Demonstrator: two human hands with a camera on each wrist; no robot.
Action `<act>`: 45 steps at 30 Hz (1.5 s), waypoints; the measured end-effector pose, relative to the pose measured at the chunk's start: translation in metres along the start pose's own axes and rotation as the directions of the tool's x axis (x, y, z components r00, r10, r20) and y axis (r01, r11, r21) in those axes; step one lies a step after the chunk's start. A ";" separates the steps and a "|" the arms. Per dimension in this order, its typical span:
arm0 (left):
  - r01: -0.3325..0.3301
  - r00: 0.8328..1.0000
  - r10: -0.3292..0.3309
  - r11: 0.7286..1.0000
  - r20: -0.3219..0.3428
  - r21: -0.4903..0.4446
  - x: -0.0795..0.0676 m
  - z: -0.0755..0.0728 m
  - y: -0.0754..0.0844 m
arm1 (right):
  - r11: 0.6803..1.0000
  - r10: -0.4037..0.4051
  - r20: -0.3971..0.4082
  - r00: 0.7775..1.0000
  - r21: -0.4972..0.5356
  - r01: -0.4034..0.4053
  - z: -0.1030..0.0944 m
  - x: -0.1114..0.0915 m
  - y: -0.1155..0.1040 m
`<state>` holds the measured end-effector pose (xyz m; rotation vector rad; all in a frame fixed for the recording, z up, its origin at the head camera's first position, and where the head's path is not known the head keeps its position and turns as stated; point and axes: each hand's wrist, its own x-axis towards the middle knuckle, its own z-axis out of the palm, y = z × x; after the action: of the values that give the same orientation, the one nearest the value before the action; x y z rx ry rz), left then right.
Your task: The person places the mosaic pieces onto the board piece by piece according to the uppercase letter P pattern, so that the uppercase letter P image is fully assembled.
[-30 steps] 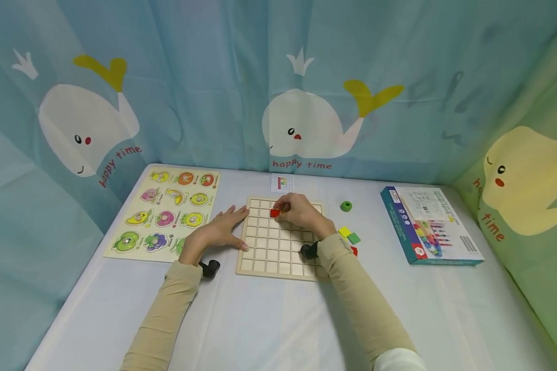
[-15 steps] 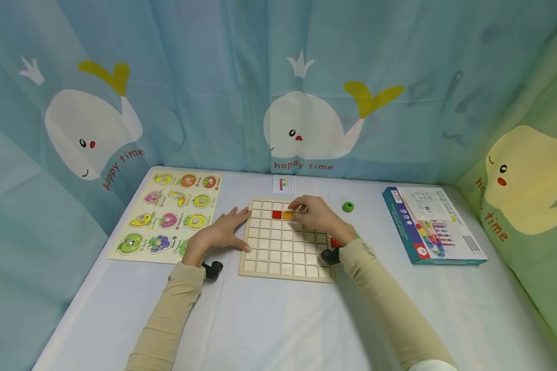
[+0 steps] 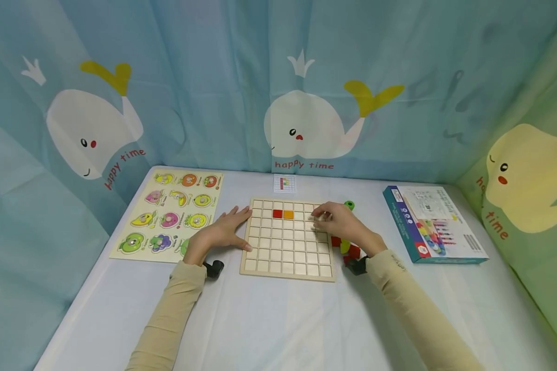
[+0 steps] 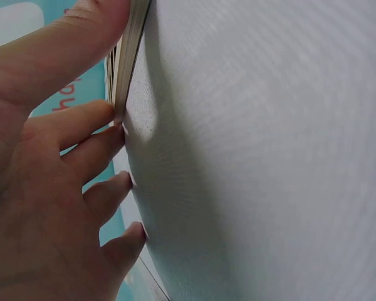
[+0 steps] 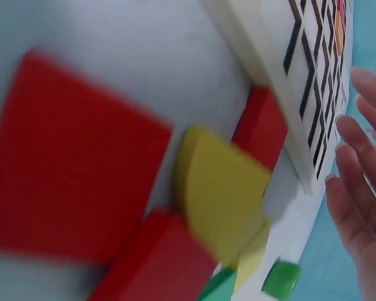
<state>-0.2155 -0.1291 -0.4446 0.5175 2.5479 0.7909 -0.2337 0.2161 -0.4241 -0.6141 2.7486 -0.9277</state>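
A pale wooden grid board (image 3: 283,253) lies flat on the table. In its second row sit a red square tile (image 3: 277,214) and, right beside it, an orange square tile (image 3: 289,214). My left hand (image 3: 220,233) is spread at the board's left edge; in the left wrist view, thumb and index finger touch the board's side (image 4: 130,59). Over the board's right side hovers my right hand (image 3: 338,221), its fingers loosely bent with nothing between them. Just under the right wrist lie red blocks (image 5: 75,163) and a yellow rounded block (image 5: 219,191), partly hidden in the head view.
A small printed pattern card (image 3: 284,183) lies behind the board. A green bead-like piece (image 3: 349,205) stands to the right, partly behind the hand. Far right is a flat toy box (image 3: 438,224); a fruit puzzle board (image 3: 167,234) lies at left. Patterned curtains surround the table.
The right hand has set the orange tile beside the red one, let go and moved right toward the board's edge. The left hand stays at the left edge.
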 end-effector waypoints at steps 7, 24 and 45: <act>0.005 1.000 -0.005 1.000 0.002 -0.004 -0.001 -0.001 0.000 | 0.998 -0.034 -0.008 0.999 -0.045 0.034 -0.009 -0.016 0.010; -0.015 1.000 0.015 1.000 0.004 -0.004 -0.003 -0.004 0.002 | 0.995 0.074 0.048 0.996 -0.067 -0.070 -0.012 -0.044 0.029; -0.038 0.999 0.038 0.999 0.008 0.003 -0.002 -0.001 0.001 | 0.992 0.124 0.062 0.990 -0.010 -0.124 -0.016 -0.044 0.030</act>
<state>-0.2140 -0.1299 -0.4422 0.5709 2.5397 0.7966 -0.2087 0.2655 -0.4287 -0.4589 2.7002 -0.8577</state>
